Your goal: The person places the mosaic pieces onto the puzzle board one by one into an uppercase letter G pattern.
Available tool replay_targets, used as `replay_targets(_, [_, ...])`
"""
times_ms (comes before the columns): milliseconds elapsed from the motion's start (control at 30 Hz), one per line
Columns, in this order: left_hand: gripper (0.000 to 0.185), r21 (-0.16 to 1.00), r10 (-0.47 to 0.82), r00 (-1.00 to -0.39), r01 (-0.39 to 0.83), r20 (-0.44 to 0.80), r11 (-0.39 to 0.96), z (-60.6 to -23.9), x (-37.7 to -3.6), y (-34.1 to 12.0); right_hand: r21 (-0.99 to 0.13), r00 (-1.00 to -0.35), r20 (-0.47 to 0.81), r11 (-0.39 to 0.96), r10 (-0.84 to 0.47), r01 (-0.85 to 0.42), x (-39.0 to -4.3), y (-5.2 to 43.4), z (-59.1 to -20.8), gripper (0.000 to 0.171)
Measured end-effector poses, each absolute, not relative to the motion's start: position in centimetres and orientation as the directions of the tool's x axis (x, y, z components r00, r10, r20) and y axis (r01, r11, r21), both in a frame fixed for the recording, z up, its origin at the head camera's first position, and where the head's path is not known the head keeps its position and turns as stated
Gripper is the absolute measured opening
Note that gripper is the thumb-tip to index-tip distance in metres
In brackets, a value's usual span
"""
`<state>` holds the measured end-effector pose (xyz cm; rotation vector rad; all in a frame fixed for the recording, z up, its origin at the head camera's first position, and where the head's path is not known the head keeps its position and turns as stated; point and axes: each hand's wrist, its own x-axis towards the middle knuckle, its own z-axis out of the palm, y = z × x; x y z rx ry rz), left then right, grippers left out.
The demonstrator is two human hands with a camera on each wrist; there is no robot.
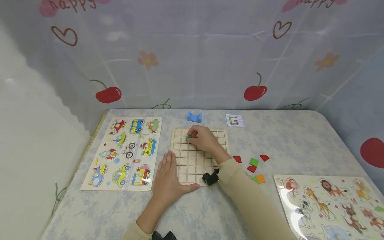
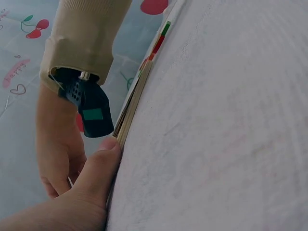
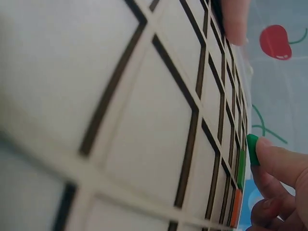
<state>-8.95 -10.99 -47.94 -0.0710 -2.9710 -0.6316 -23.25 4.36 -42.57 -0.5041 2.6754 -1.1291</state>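
From my remote seat: the left hand lies flat, bracing the grid board, as the right hand pinches a green piece over an upper cell.

Head view high, facing down; wrist views skim grid board closely.

Table with puzzle boards, perhaps tiles
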Motion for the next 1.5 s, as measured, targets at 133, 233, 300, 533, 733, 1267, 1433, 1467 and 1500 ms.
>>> replay_targets(133, [0.142,0.401,0.034,-0.993,0.077,0.114,0.913,-47.91,-8.99,-10.94,-0.678,-0.924,-0.044,0.691,-0.379,-0.251,-23.31,3.56,-42.61,0.012])
replay_targets(233, [0.142,0.399,0.039,-0.993,0.082,0.115,0.913,-47.87,-9.02,-10.94,-0.651,-0.925,-0.05,0.715,-0.376,-0.256,-23.34,3.3,-42.62,0.012])
replay_targets(300, [0.142,0.398,0.043,-0.993,0.084,0.11,0.914,-47.81,-9.02,-10.93,-0.637,-0.924,-0.055,0.726,-0.378,-0.259,-23.35,3.22,-42.65,0.012])
replay_targets(533, [0.142,0.428,0.059,-0.995,0.089,0.084,0.899,-47.51,-9.01,-10.9,-0.599,-0.921,-0.062,0.752,-0.384,-0.273,-23.38,3.28,-42.72,0.012])
replay_targets(733, [0.142,0.435,0.06,-0.994,0.096,0.095,0.895,-47.43,-8.96,-10.91,-0.551,-0.915,-0.093,0.786,-0.392,-0.28,-23.25,3.5,-42.64,0.019])
replay_targets(1267, [0.142,0.439,0.049,-0.996,0.077,0.074,0.895,-47.35,-8.91,-11.04,-0.573,-0.906,-0.121,0.774,-0.406,-0.27,-23.22,3.42,-42.69,0.023])
replay_targets(1433, [0.143,0.428,0.049,-0.996,0.077,0.075,0.9,-47.56,-9.04,-11.12,-0.573,-0.908,-0.118,0.775,-0.402,-0.268,-23.39,3.19,-42.97,0.024])
replay_targets(1467, [0.143,0.427,0.048,-0.996,0.075,0.074,0.901,-47.6,-9.06,-11.14,-0.572,-0.908,-0.12,0.776,-0.4,-0.266,-23.4,3.15,-43.0,0.025])
replay_targets(1500, [0.143,0.427,0.048,-0.996,0.075,0.074,0.901,-47.63,-9.06,-11.15,-0.571,-0.909,-0.123,0.777,-0.399,-0.264,-23.39,3.12,-43.01,0.025])
